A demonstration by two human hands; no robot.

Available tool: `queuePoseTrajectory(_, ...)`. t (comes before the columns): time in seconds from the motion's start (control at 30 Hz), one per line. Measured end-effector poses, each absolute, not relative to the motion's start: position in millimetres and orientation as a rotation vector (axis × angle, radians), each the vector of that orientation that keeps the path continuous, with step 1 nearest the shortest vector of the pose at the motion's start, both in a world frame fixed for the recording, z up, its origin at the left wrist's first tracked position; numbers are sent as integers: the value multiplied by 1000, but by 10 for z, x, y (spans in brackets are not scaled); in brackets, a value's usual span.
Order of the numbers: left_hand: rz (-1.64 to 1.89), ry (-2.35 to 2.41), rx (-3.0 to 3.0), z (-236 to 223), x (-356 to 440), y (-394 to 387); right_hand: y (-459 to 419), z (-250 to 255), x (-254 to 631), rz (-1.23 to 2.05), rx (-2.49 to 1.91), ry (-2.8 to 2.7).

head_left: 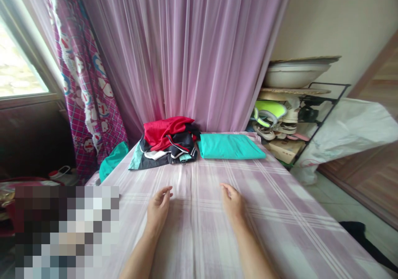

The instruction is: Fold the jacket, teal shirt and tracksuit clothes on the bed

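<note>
Above the checked cloth (192, 237) on the table, my left hand (159, 204) has its fingers loosely bent and apart, holding nothing. Level with it on the right, my right hand (233, 203) is likewise open, with nothing in it. Beyond the left hand lies a loose heap of clothes: a red garment (166, 132) on top, dark garments with white trim (182, 142) under it. A flat, folded turquoise cloth (231, 146) rests to the right of the heap, beyond the right hand. Neither hand touches the clothes.
Purple curtains (192, 51) hang behind the table. At the right, a rack (329, 109) holds shoes, a cardboard box (286, 149) and a large basin (295, 73). Beside it is a white plastic bag (348, 129). Another turquoise cloth (113, 161) lies at the left edge.
</note>
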State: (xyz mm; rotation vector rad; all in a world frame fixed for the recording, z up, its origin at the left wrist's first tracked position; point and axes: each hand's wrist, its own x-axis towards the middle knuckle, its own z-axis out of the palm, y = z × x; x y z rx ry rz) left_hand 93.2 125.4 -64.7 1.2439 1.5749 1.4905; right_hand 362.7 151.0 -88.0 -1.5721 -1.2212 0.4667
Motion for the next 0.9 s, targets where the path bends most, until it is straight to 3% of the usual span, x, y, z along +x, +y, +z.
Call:
queuePoseTrajectory(0.3,1466,1582,1289,-645,968,1235,1544,-671,3721,640,-1362,-635)
queuePoseTrajectory(0.9,1436,1597,1287,-631,976,1210,1606,-722,3779,623,-1358,-638)
